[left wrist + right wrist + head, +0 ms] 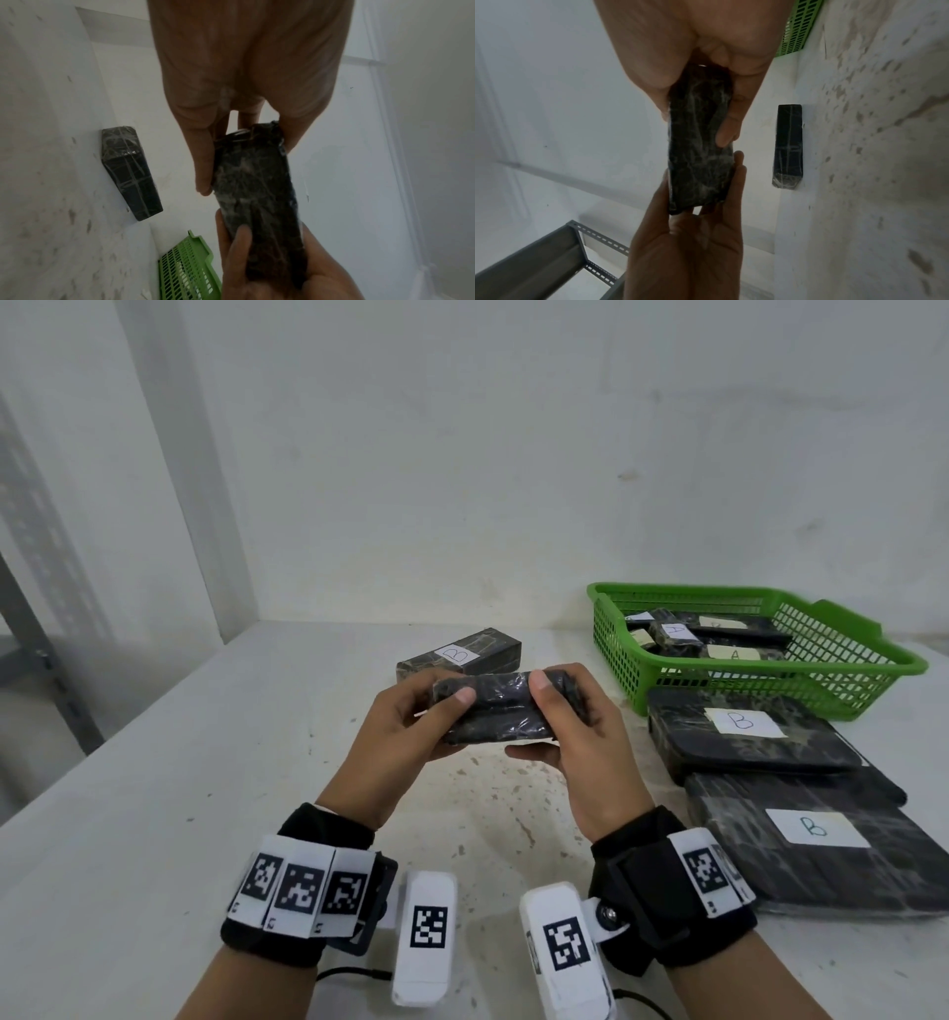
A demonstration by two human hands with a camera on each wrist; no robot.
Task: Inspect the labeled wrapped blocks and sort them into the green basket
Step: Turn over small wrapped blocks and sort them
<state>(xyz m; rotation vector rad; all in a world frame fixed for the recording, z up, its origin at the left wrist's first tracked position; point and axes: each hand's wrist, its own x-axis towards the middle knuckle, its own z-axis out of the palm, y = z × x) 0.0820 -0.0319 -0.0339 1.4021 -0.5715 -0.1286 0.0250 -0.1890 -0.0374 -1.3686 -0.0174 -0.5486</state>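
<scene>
Both hands hold one black plastic-wrapped block (500, 708) above the middle of the table, its label out of sight. My left hand (411, 716) grips its left end with thumb on top; my right hand (570, 726) grips the right end the same way. The wrist views show the same block (257, 194) (700, 140) pinched between fingers and thumbs. The green basket (832, 690) stands at the back right and holds several wrapped blocks, two with visible "A" labels. A block labelled "B" (459, 654) lies just behind the hands.
Two large flat wrapped packs labelled "B" (744, 731) (821, 850) lie at the right, in front of the basket. A white wall closes the back; a grey metal shelf frame (31, 649) stands at the left. The table (179, 814) is white and speckled.
</scene>
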